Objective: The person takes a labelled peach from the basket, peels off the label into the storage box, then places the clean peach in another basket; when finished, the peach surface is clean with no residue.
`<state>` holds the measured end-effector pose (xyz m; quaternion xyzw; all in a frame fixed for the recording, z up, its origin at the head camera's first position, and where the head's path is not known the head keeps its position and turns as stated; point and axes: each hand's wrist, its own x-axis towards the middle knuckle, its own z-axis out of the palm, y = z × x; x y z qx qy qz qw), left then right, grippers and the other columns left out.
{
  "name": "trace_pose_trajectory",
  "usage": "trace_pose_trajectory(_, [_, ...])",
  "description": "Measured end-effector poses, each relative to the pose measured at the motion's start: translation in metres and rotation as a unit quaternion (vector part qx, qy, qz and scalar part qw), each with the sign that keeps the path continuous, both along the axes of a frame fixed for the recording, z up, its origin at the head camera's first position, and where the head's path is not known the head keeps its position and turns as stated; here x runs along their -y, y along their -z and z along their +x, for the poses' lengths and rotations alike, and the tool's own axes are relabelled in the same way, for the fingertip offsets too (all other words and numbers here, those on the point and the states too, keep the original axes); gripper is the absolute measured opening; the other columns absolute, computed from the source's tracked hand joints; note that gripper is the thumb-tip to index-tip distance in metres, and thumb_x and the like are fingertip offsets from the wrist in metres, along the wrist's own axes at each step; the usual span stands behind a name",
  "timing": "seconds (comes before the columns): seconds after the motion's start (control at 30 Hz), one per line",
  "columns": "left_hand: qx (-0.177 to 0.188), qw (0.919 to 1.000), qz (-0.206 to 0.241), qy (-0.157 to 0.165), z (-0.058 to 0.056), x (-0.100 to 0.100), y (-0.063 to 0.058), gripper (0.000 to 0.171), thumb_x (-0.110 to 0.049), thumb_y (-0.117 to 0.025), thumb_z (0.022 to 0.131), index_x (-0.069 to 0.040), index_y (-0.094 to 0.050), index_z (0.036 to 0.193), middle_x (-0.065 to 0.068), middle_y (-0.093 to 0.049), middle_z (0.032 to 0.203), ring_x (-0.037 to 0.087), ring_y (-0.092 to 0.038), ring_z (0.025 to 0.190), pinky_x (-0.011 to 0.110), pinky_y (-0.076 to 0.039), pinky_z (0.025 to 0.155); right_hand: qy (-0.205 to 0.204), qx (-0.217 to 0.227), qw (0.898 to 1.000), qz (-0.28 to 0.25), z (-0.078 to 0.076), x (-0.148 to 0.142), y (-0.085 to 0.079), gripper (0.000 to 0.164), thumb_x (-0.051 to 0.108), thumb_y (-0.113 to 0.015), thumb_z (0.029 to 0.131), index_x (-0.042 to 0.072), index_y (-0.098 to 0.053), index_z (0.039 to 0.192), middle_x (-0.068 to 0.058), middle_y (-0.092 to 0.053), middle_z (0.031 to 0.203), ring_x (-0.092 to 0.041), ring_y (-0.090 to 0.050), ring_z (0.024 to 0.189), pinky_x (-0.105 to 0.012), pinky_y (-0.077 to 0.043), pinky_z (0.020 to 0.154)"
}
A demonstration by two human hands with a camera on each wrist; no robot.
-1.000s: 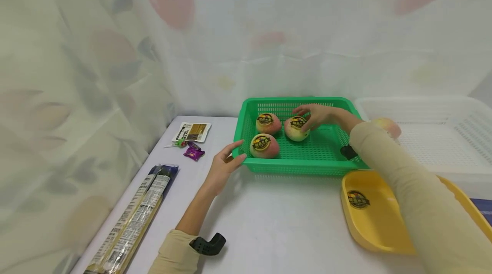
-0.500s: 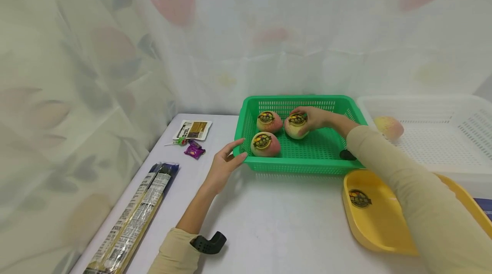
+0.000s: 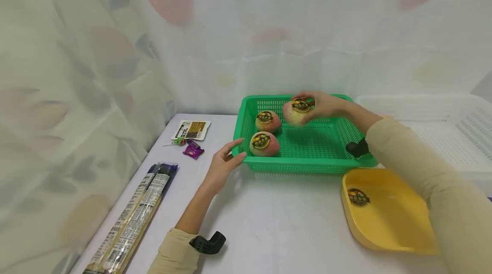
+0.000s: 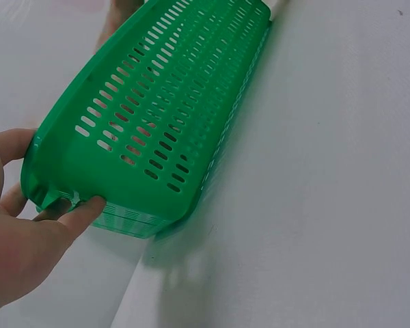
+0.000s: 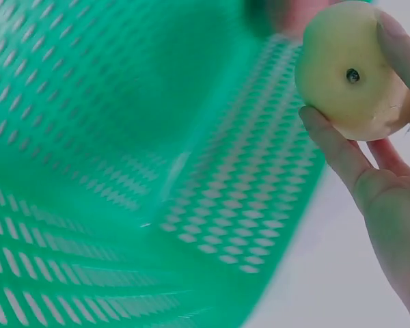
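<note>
My right hand holds a pink and yellow peach with a black and gold sticker, raised above the floor of the green plastic basket. The right wrist view shows thumb and fingers round that peach, its stem end facing the camera. Two more stickered peaches lie at the basket's left end, a rear peach and a front peach. At the front left corner my left hand grips the basket's rim. In the left wrist view, the left hand has its thumb and fingers about that corner.
A yellow basin stands at front right, partly behind my right sleeve. Behind the sleeve is a white basket. On the left lie a long foil-look package, a flat packet, a lollipop and purple-wrapped sweets.
The right hand has lifted its peach up off the basket floor, and the right forearm has shifted rightward. The left hand and the other two peaches stay put.
</note>
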<state>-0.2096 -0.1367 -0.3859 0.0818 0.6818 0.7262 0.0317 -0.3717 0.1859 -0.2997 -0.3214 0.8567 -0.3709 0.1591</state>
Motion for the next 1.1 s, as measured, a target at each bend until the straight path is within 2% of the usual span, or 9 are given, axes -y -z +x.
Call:
trace_pose_trajectory(0.13, [0.0, 1.0, -0.002, -0.004, -0.001, 0.0, -0.001, 0.051, -0.007, -0.058, 0.095, -0.004, -0.041, 0.143, 0.022, -0.039, 0.142, 0.024, -0.053, 0.116, 0.03, -0.048, 0.095, -0.033, -0.019, 0.999, -0.023, 0.023, -0.001, -0.028, 0.075, 0.011, -0.082, 0.076, 0.009, -0.043, 0.14, -0.013, -0.039, 0.141, -0.036, -0.04, 0.125, -0.049, -0.041, 0.098])
trace_pose_trajectory(0.23, [-0.001, 1.0, -0.002, -0.005, -0.002, 0.001, -0.003, 0.05, -0.007, -0.058, 0.095, -0.004, -0.041, 0.142, 0.022, -0.04, 0.141, 0.025, -0.052, 0.117, 0.03, -0.048, 0.094, -0.07, -0.045, 0.996, -0.034, 0.046, -0.001, -0.045, 0.074, 0.008, -0.082, 0.075, 0.007, -0.044, 0.139, -0.011, -0.042, 0.139, -0.034, -0.045, 0.121, -0.044, -0.046, 0.095])
trace_pose_trajectory(0.33, [0.001, 1.0, -0.002, -0.003, -0.002, 0.002, -0.004, 0.051, -0.007, -0.057, 0.095, -0.004, -0.04, 0.143, 0.022, -0.039, 0.142, 0.027, -0.052, 0.118, 0.03, -0.048, 0.095, -0.108, -0.051, 0.991, -0.058, 0.072, 0.001, -0.052, 0.074, 0.007, -0.083, 0.074, 0.005, -0.045, 0.137, -0.01, -0.043, 0.138, -0.031, -0.047, 0.119, -0.04, -0.052, 0.088])
trace_pose_trajectory(0.43, [0.004, 1.0, -0.003, -0.005, -0.003, 0.004, -0.005, 0.051, -0.007, -0.058, 0.095, -0.005, -0.04, 0.143, 0.021, -0.037, 0.143, 0.027, -0.051, 0.118, 0.03, -0.047, 0.095, -0.136, -0.043, 0.987, -0.073, 0.098, 0.006, -0.052, 0.074, 0.009, -0.084, 0.072, 0.006, -0.047, 0.136, -0.008, -0.044, 0.136, -0.028, -0.046, 0.119, -0.038, -0.056, 0.079])
trace_pose_trajectory(0.57, [0.008, 0.9999, -0.003, -0.012, -0.003, 0.004, -0.006, 0.05, -0.007, -0.058, 0.095, -0.005, -0.041, 0.143, 0.019, -0.038, 0.143, 0.025, -0.052, 0.117, 0.03, -0.047, 0.095, -0.177, -0.044, 0.981, -0.07, 0.128, 0.015, -0.042, 0.074, 0.018, -0.085, 0.071, 0.009, -0.048, 0.135, -0.006, -0.046, 0.135, -0.025, -0.044, 0.121, -0.035, -0.056, 0.079])
trace_pose_trajectory(0.73, [0.009, 0.9998, -0.003, -0.019, -0.004, 0.005, -0.008, 0.05, -0.006, -0.058, 0.095, -0.005, -0.041, 0.142, 0.019, -0.038, 0.143, 0.021, -0.053, 0.114, 0.03, -0.047, 0.096, -0.217, -0.045, 0.974, -0.052, 0.157, 0.027, -0.016, 0.07, 0.026, -0.083, 0.074, 0.016, -0.05, 0.135, -0.001, -0.048, 0.132, -0.022, -0.044, 0.117, -0.033, -0.057, 0.076])
trace_pose_trajectory(0.97, [0.01, 0.9998, -0.002, -0.017, -0.005, 0.005, -0.008, 0.05, -0.006, -0.057, 0.095, -0.005, -0.041, 0.143, 0.018, -0.034, 0.145, 0.015, -0.054, 0.108, 0.031, -0.046, 0.096, -0.229, -0.021, 0.973, -0.031, 0.178, 0.037, 0.03, 0.071, 0.02, -0.085, 0.072, 0.017, -0.052, 0.134, 0.003, -0.05, 0.128, -0.017, -0.046, 0.113, -0.03, -0.055, 0.075])
trace_pose_trajectory(1.1, [0.013, 0.9998, -0.002, -0.015, -0.004, 0.004, -0.008, 0.05, -0.006, -0.057, 0.095, -0.004, -0.041, 0.143, 0.019, -0.034, 0.145, 0.014, -0.055, 0.107, 0.03, -0.047, 0.096, -0.228, -0.02, 0.973, -0.025, 0.182, 0.038, 0.047, 0.072, 0.017, -0.087, 0.069, 0.015, -0.052, 0.133, 0.004, -0.051, 0.127, -0.014, -0.046, 0.115, -0.03, -0.051, 0.086])
